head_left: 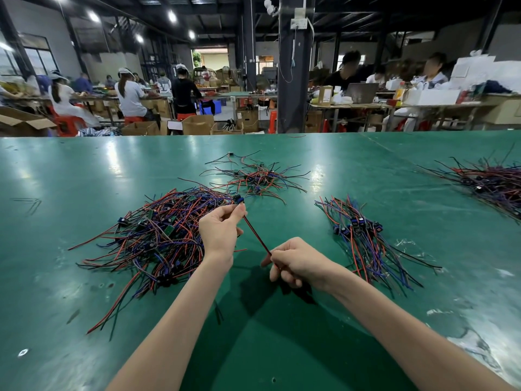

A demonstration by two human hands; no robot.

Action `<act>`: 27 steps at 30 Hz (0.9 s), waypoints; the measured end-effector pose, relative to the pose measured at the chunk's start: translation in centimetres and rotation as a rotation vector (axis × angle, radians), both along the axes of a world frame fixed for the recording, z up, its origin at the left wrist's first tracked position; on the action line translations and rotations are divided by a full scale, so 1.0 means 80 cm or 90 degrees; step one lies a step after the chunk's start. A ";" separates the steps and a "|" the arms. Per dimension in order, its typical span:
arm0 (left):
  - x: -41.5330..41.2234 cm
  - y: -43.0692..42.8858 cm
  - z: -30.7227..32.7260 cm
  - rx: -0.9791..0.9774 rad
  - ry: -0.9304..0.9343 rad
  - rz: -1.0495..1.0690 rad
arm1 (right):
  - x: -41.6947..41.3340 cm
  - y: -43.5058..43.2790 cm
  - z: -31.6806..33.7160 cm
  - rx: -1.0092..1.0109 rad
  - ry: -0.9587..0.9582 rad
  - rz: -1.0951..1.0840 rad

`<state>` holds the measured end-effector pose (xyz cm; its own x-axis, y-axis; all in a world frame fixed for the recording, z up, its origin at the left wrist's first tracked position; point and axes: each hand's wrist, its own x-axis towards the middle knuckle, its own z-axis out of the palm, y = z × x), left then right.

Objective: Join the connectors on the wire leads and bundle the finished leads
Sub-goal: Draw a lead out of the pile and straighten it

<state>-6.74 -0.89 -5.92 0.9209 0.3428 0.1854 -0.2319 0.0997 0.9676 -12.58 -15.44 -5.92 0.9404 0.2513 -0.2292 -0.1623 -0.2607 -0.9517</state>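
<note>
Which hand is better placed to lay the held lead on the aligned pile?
Right, probably. The right hand pinches the tail of the lead and sits nearer the aligned pile; the left hand holds the connector end beside the tangled pile.

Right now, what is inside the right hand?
The right hand pinches a red-and-black wire lead. The hand covers the lead's near end, so any connector there is hidden.

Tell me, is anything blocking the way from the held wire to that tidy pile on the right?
Nothing visible does. The red-and-black wire lead, stretched between left hand and right hand, has only bare green table before the aligned pile.
</note>
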 end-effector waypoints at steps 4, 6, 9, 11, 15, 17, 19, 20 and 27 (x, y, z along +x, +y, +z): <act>0.003 0.002 -0.001 -0.010 0.000 -0.001 | 0.002 -0.002 0.000 0.009 0.007 0.019; 0.003 0.002 -0.002 -0.012 -0.002 -0.002 | 0.003 -0.005 -0.001 0.013 0.015 0.032; 0.005 0.004 -0.003 -0.012 0.000 -0.002 | 0.006 -0.008 -0.001 0.035 0.034 0.042; 0.007 0.004 -0.004 -0.014 -0.001 0.000 | 0.008 -0.010 -0.001 0.043 0.037 0.040; 0.009 0.004 -0.004 -0.021 -0.001 0.000 | 0.009 -0.011 -0.001 0.019 0.026 0.055; 0.009 0.005 -0.004 -0.024 0.000 0.004 | 0.008 -0.010 -0.002 0.017 0.023 0.065; 0.008 0.006 -0.003 -0.030 0.001 0.007 | 0.009 -0.010 -0.002 0.009 0.022 0.069; 0.008 0.006 -0.003 -0.031 0.001 0.007 | 0.009 -0.011 -0.003 0.004 0.023 0.069; 0.006 0.005 0.000 -0.034 0.003 0.010 | 0.012 -0.016 -0.005 0.030 0.055 0.056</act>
<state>-6.23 -0.49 -5.95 0.9162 0.3662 0.1628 -0.2299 0.1475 0.9620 -11.61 -16.74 -6.30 0.8914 0.3441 -0.2949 -0.2234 -0.2325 -0.9466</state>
